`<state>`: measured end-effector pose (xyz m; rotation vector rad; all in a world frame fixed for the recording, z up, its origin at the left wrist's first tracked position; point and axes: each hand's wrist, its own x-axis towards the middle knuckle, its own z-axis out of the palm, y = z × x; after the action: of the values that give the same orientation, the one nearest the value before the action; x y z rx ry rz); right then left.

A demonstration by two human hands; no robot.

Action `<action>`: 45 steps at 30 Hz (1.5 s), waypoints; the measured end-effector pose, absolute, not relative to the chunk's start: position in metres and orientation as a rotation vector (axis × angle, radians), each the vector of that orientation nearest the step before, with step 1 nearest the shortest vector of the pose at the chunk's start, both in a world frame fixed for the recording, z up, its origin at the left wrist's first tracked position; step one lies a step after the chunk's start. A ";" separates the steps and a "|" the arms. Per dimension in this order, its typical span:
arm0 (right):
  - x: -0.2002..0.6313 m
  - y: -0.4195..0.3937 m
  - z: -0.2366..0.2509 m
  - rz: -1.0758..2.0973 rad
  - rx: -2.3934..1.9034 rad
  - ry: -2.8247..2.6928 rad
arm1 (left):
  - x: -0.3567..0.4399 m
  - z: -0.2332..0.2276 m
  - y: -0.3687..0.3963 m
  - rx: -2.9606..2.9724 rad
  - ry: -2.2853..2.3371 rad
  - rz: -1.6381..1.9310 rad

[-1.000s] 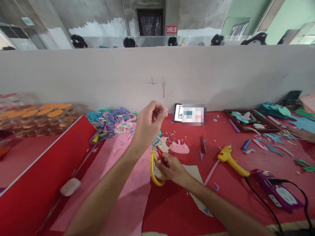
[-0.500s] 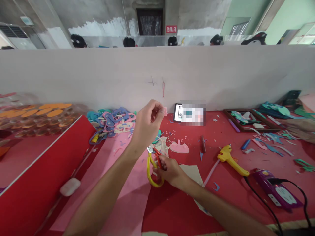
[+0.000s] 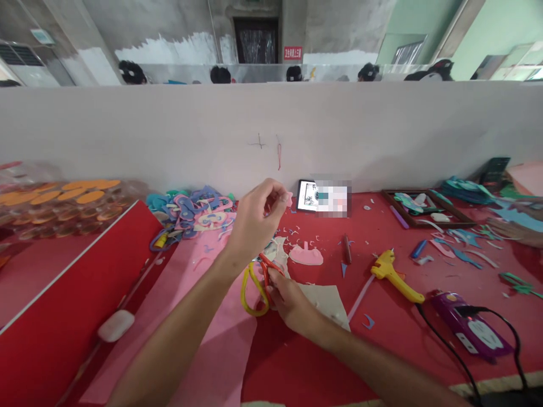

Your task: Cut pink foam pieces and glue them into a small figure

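My left hand (image 3: pixel 255 219) is raised above the red table (image 3: pixel 394 316) and pinches a small pink foam piece (image 3: pixel 289 198) between thumb and fingertips. Below it my right hand (image 3: pixel 290 299) grips yellow-and-red scissors (image 3: pixel 255 281) low over the table, on the edge of a pink foam sheet (image 3: pixel 212 316). A cut pink foam shape (image 3: pixel 306 255) and a beige sheet (image 3: pixel 328 298) lie just beyond and beside the right hand.
A yellow glue gun (image 3: pixel 395 276) and a purple power strip (image 3: pixel 470 332) with black cables lie right. A phone (image 3: pixel 324 197) leans on the white partition. A pile of foam cutouts (image 3: pixel 193 210), a red board (image 3: pixel 63 316), a white case (image 3: pixel 115 326) and bagged orange pieces (image 3: pixel 63 203) sit left; a wooden tray (image 3: pixel 426 207) far right.
My right hand has slid the scissors a little to the left, toward the pink sheet. The left hand keeps its pinch on the pink piece, nearly in place.
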<state>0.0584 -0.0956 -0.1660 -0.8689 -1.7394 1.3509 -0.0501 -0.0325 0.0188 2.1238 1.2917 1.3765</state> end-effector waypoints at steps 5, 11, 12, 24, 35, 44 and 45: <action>0.054 -0.097 -0.163 1.243 -0.917 -1.752 | -0.049 0.016 -0.031 2.137 1.274 1.334; 0.054 -0.096 -0.158 1.201 -0.967 -1.823 | -0.048 0.013 -0.030 2.167 1.268 1.327; 0.054 -0.096 -0.159 1.197 -0.962 -1.817 | -0.048 0.013 -0.030 2.171 1.273 1.325; 0.050 -0.097 -0.160 1.166 -0.930 -1.769 | -0.047 0.013 -0.032 2.186 1.256 1.324; 0.053 -0.106 -0.137 1.120 -0.794 -1.862 | -0.042 0.009 -0.033 2.207 1.241 1.275; 0.051 -0.109 -0.142 1.092 -0.773 -1.869 | -0.042 0.010 -0.033 2.208 1.211 1.232; 0.051 -0.109 -0.143 1.086 -0.780 -1.864 | -0.042 0.010 -0.033 2.206 1.209 1.234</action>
<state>0.0509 -0.1087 -0.1427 -0.7804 -1.8644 1.0859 -0.0417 -0.0332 0.0096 2.2058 1.2086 1.2342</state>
